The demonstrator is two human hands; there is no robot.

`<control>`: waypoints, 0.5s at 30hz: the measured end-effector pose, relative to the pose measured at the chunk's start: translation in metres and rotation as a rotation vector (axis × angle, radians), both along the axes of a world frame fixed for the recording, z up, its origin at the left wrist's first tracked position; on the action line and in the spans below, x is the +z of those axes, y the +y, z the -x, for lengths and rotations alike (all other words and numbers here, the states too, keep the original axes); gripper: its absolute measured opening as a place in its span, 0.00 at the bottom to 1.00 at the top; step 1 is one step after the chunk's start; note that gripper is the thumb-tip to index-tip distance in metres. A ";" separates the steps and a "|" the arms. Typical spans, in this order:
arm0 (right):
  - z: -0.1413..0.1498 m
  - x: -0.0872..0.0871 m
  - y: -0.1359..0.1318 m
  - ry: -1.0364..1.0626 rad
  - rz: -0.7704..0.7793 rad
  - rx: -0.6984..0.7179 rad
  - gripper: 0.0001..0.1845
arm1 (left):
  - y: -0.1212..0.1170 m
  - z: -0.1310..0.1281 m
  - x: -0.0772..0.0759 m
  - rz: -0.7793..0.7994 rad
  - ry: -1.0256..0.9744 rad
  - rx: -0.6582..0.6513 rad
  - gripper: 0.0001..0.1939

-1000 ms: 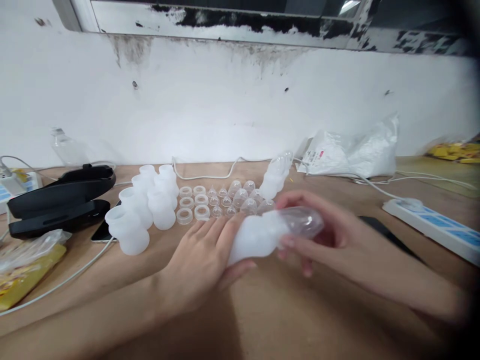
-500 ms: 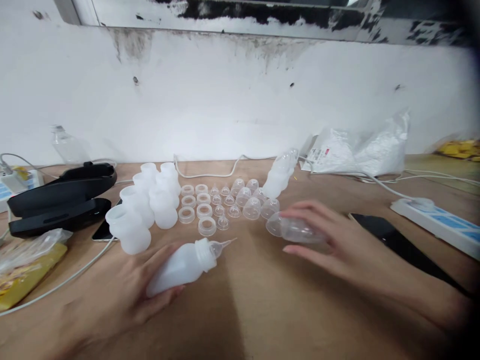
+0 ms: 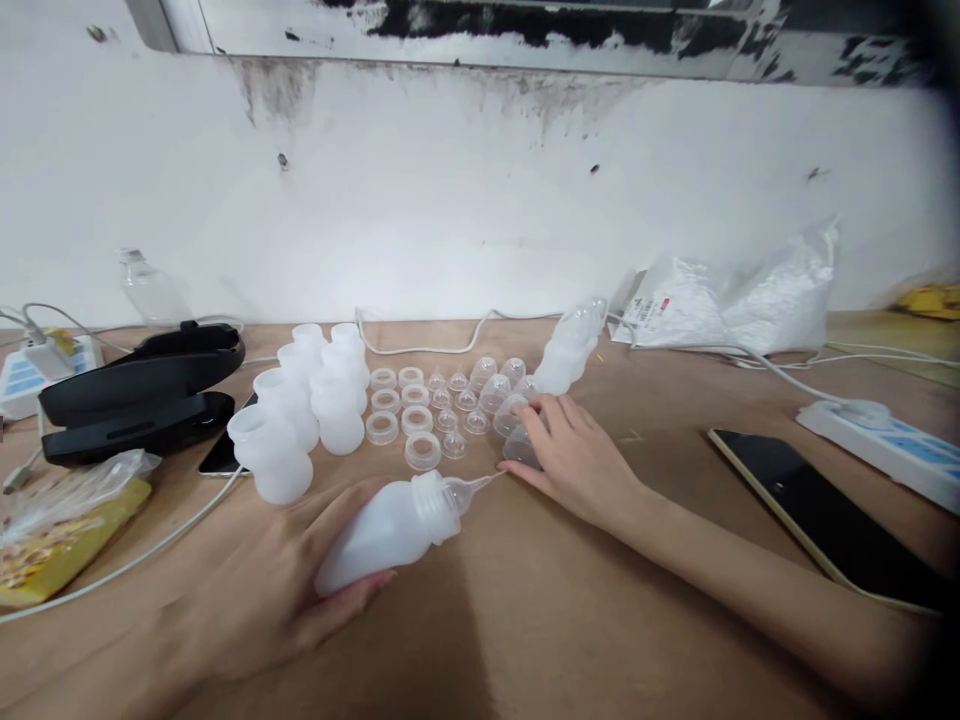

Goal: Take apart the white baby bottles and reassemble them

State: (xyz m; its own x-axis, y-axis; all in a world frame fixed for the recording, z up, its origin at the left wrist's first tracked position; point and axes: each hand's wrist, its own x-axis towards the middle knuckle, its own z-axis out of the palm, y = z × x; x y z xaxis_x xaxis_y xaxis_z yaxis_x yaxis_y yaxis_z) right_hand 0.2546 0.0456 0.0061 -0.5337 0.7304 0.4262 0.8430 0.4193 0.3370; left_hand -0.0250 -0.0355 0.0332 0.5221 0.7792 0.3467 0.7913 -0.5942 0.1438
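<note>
My left hand is wrapped round a milky white baby bottle, tilted with its top to the right. A ring and a clear teat with a long thin tip sit on its neck. My right hand reaches in from the right, thumb and fingers closed round a clear dome cap at the front of the cap group. The fingers partly hide this cap and its neighbours. Left of the caps stand several clear teats and several screw rings. Several open white bottles stand beyond my left hand.
Behind the caps stands a capped bottle. Black phones lie right and left, with a black case and bagged snack at left. Power strips sit at both sides; white plastic bags rest by the wall.
My right hand has moved left and slightly away, from the open right side onto the caps. My left hand still holds the bottle, and the view has shifted slightly.
</note>
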 end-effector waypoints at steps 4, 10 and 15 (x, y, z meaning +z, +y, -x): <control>0.002 -0.003 0.003 -0.004 -0.067 0.018 0.32 | -0.001 -0.001 -0.001 0.005 0.060 0.056 0.23; 0.003 -0.013 0.013 0.023 0.005 -0.005 0.31 | 0.000 -0.003 0.000 0.037 0.018 0.026 0.23; 0.004 -0.015 0.019 0.051 0.038 -0.002 0.29 | 0.001 -0.004 0.003 0.065 0.033 0.003 0.24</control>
